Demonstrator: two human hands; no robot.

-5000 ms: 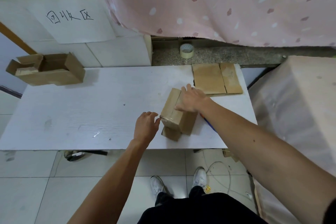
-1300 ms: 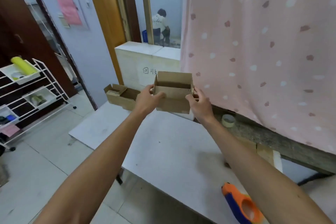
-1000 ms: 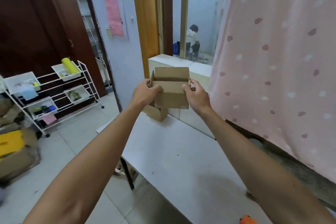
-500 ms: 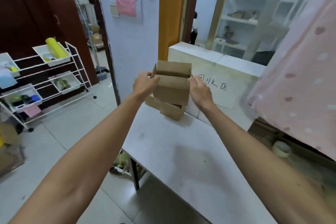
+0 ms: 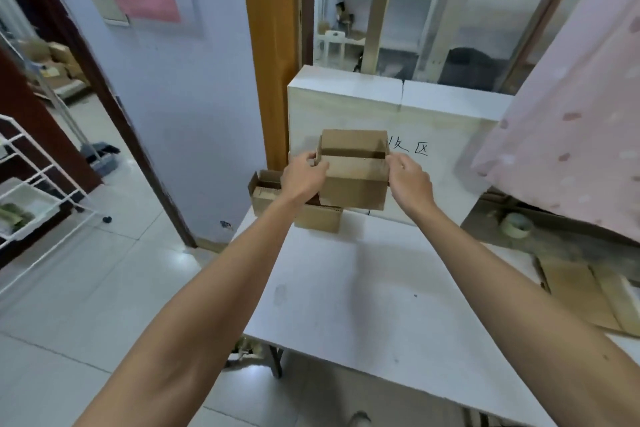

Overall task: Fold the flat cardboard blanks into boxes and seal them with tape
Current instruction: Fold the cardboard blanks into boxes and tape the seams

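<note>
I hold a folded brown cardboard box [image 5: 353,180] in the air over the far end of the white table [image 5: 346,295], its open top facing up. My left hand [image 5: 303,175] grips its left side and my right hand [image 5: 408,180] grips its right side. Just below and behind it another cardboard box [image 5: 277,201] lies on the table's far left corner, partly hidden by my left hand. Flat cardboard blanks [image 5: 585,291] lie at the table's right edge. A roll of tape [image 5: 516,224] sits on the stone ledge to the right.
A white block [image 5: 433,121] with handwritten characters stands behind the table. A pink dotted curtain [image 5: 571,121] hangs at the right. A white wire rack [image 5: 31,198] stands on the tiled floor at the left, beside a doorway.
My view has swung right and down. Both hands have carried the box lower, closer to the box lying on the table's far corner. The grip is unchanged.
</note>
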